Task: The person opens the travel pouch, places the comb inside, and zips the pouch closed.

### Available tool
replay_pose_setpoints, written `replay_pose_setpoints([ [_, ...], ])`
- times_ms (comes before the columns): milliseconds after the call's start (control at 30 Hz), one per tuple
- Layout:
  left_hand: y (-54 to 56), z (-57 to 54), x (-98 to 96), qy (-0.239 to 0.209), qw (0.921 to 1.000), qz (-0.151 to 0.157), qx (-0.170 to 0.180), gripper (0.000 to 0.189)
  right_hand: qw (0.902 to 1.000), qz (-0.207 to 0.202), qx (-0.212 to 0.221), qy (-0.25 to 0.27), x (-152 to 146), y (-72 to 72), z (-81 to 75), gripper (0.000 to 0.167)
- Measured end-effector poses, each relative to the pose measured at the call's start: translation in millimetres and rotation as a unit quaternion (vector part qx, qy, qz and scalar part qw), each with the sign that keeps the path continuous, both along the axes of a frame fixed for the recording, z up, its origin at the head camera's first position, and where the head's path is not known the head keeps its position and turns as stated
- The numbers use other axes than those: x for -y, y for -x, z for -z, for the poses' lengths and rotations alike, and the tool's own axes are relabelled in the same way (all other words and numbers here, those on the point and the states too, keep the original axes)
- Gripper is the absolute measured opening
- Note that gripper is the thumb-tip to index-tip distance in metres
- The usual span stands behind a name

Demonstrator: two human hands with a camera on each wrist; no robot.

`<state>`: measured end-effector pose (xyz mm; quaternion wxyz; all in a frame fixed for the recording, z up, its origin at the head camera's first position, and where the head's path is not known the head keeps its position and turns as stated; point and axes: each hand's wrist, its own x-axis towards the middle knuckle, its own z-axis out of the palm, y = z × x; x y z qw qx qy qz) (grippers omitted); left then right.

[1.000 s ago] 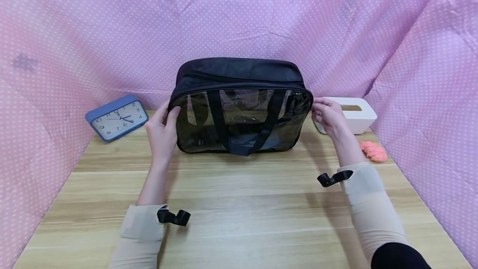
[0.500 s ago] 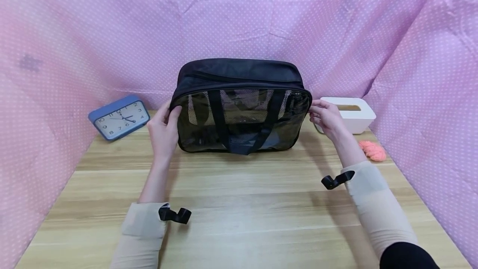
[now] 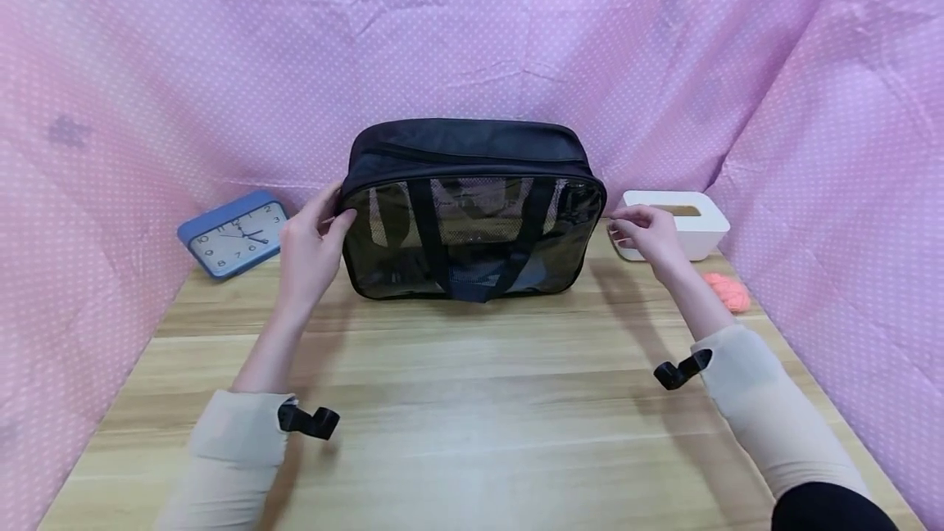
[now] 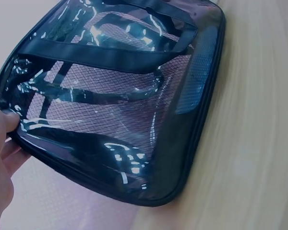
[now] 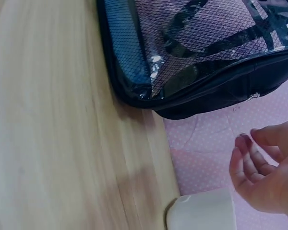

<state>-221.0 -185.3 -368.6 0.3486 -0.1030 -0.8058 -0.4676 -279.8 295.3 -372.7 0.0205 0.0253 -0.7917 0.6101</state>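
A black zip-top bag (image 3: 475, 146) with see-through front, mesh and dark strap handles stands upright at the back of the wooden table. My left hand (image 3: 308, 254) pinches its left upper edge; in the left wrist view the thumb (image 4: 10, 120) lies on the clear panel and the fingers go behind the rim. My right hand (image 3: 649, 238) hovers just off the bag's right side, fingers loosely bent and holding nothing. A gap shows between that hand (image 5: 266, 167) and the bag (image 5: 206, 91) in the right wrist view.
A blue clock (image 3: 234, 236) leans at the back left. Behind my right hand stands a white tissue box (image 3: 701, 224), with a coral-pink bundle (image 3: 728, 292) in front of it. Pink dotted cloth (image 3: 472, 31) hangs round the back and sides of the table (image 3: 472, 400).
My right hand has come off the bag's right edge, and its forearm has shifted right. My left forearm has swung left while the hand stays at the bag's edge.
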Motion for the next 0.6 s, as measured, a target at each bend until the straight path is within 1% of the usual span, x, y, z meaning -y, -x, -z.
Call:
replay_pose_setpoints([
  [67,0.2,-5.6,3.0,0.032,0.9994,0.004,-0.009,0.044,0.999,0.012,-0.032,-0.03,0,0.0,-1.4,0.026],
  [133,0.5,-11.9,5.6,0.061,0.9979,0.007,-0.021,0.046,0.9943,0.026,-0.077,-0.07,1,0.9,-4.4,0.028],
  [233,0.5,-21.5,8.9,0.099,0.9942,0.005,-0.041,0.045,0.9821,0.054,-0.139,-0.115,3,1.1,-10.5,0.025],
  [333,-1.2,-30.7,10.6,0.126,0.9901,0.009,-0.062,0.043,0.9693,0.072,-0.184,-0.146,7,-5.0,-17.0,0.022],
  [400,-3.7,-35.4,12.0,0.15,0.9857,0.013,-0.075,0.042,0.9613,0.07,-0.211,-0.162,12,-10.9,-19.3,0.019],
  [467,-7.1,-39.3,12.3,0.174,0.9804,0.023,-0.091,0.039,0.9491,0.059,-0.246,-0.187,17,-16.6,-19.5,0.015],
  [567,-13.2,-41.5,11.2,0.224,0.9664,0.04,-0.12,0.038,0.9274,0.024,-0.298,-0.224,26,-25.0,-16.6,0.012],
  [600,-15.2,-41.1,9.7,0.239,0.9607,0.048,-0.133,0.038,0.9181,0.01,-0.316,-0.24,29,-27.4,-15.2,0.012],
])
